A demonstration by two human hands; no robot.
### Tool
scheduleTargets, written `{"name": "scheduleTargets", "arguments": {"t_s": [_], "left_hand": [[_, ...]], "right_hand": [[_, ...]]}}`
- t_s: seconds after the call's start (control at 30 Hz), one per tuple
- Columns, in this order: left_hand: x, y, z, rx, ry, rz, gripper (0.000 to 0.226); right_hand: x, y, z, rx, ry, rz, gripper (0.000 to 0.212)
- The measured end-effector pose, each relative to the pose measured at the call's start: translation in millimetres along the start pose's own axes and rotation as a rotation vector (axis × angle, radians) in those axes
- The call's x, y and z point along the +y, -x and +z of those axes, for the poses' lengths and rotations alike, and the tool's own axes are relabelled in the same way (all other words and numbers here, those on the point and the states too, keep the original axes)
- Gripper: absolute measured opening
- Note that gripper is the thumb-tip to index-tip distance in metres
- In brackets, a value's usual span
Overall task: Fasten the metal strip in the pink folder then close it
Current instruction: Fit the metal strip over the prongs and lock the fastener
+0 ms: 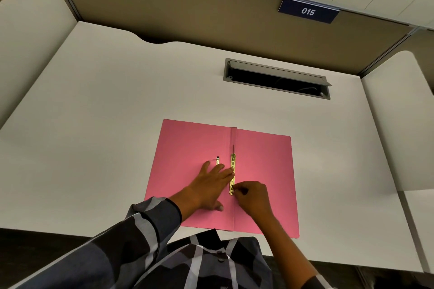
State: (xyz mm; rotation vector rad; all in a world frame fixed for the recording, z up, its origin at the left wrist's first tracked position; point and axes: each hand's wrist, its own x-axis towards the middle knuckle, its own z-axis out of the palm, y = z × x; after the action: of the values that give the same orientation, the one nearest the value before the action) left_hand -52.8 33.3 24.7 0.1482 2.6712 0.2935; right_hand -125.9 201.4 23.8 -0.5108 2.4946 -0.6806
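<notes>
Both hands sit at the brass metal strip (232, 174), which runs lengthwise along the spine of the open pink folder (263, 171) on the surface (94, 112). Your left hand (211, 185) presses flat beside it; your right hand (252, 196) pinches its near end.

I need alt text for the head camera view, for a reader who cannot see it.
A person's two hands work on a brass metal strip along the fold of an open pink folder on a white desk. The left hand lies flat; the right hand pinches the strip's near end.
</notes>
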Motion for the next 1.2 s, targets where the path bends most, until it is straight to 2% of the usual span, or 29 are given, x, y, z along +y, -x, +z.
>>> {"name": "scheduleTargets", "arguments": {"t_s": [0.17,0.37,0.5,0.77,1.0,1.2], "left_hand": [[-0.6,1.3,1.6,0.001,-0.004,0.001,0.112],[-0.3,-0.4,1.5,0.005,-0.018,0.003,0.112],[-0.4,-0.7,1.8,0.01,-0.026,0.004,0.113],[-0.9,-1.6,3.8,0.032,-0.015,0.013,0.112],[2.1,-3.6,3.9,0.07,-0.007,0.012,0.099],[2.8,-2.5,2.4,0.041,-0.056,0.009,0.11]], "right_hand": [[7.0,18.6,18.3,0.144,0.09,-0.148,0.015],[6.6,31.0,30.9,0.187,0.096,-0.183,0.013],[1.1,35.0,36.8,0.157,0.157,-0.206,0.014],[-15.7,29.6,34.8,0.154,0.091,-0.11,0.018],[-30.3,32.3,42.2,0.168,0.03,-0.004,0.029],[-22.8,35.6,30.7,0.186,0.063,0.002,0.018]]}}
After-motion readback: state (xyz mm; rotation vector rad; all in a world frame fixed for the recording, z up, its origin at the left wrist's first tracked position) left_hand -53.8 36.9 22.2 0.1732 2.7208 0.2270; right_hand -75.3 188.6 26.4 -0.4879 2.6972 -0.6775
